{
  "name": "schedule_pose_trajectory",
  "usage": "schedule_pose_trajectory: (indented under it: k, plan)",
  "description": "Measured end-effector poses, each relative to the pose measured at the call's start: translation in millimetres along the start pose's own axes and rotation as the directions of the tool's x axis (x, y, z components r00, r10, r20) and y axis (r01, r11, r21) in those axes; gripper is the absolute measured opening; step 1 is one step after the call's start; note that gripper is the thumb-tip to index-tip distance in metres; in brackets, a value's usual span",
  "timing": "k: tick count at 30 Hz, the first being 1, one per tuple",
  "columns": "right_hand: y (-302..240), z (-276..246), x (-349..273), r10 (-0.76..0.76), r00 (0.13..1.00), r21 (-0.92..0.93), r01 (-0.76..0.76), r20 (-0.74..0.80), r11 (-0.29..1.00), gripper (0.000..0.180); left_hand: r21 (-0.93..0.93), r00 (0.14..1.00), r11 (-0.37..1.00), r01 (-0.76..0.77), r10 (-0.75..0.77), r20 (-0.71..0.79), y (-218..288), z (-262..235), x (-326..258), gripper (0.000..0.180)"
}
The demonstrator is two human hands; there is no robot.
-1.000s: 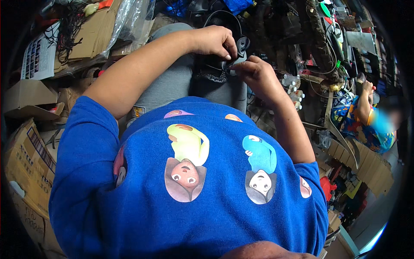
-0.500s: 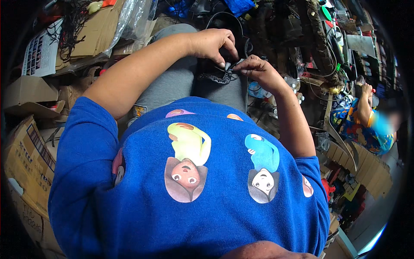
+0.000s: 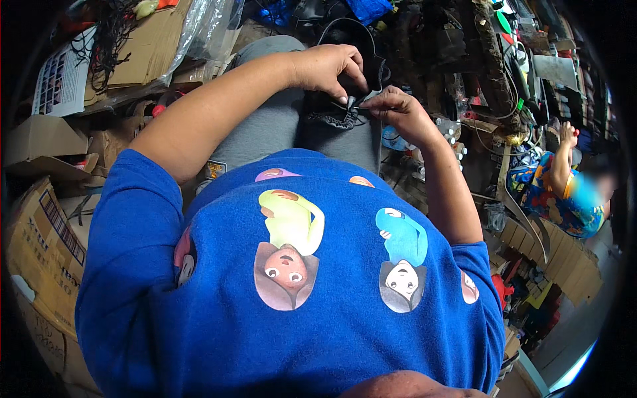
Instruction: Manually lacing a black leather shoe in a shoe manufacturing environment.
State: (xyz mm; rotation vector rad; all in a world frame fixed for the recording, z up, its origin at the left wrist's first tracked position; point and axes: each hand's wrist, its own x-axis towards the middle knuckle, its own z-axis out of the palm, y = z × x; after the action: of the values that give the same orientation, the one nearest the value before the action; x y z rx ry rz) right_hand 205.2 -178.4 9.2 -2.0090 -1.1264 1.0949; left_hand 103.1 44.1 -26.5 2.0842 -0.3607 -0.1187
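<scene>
A black item with a gathered, ruffled edge (image 3: 340,121) and a curved band at its far end lies over my lap; I cannot make out its exact kind. My left hand (image 3: 328,68) reaches over it from the left, thumb and fingers closed on its edge. From the right, my right hand (image 3: 396,108) meets it, thumb and forefinger pinched at the same edge. Between the two hands shows something thin and light, like a needle or thread, too small to name surely. The fingertips nearly touch, and the inside of the black item is dark.
Cardboard boxes (image 3: 43,245) stand at the left, below flat cardboard (image 3: 142,56) and clear plastic wrap (image 3: 209,40). Small bottles (image 3: 451,129) and mixed clutter fill the right. Farther right another person (image 3: 564,186) sits near wooden slats (image 3: 551,255), one arm raised.
Both my hands stay nearly in place, with the right fingers shifted very slightly. The gathered edge sits a little differently. At the far right, the other person's hand has risen slightly.
</scene>
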Motion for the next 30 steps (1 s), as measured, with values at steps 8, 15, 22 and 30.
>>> schedule_pose_trajectory:
  k: [8,15,22,30]
  plan:
    - [15,1,6,-0.05,0.998,0.19,0.041,0.046,0.981,0.018,0.016,1.0,1.0,-0.014,0.014,-0.016,-1,1,-3,0.045]
    - [-5,31,-2,0.008,0.984,0.159,0.02,-0.177,0.987,0.017,0.012,0.998,0.999,-0.033,0.034,-0.059,4,6,-7,0.042]
    - [-30,28,-18,-0.097,0.968,-0.192,0.052,-0.233,0.98,0.02,0.279,0.905,0.954,-0.106,0.209,-0.372,15,-5,-42,0.04]
    - [-28,60,-37,-0.297,0.897,-0.615,0.036,-0.327,0.788,0.03,0.129,0.909,0.982,0.134,-0.07,-0.411,46,25,-90,0.026]
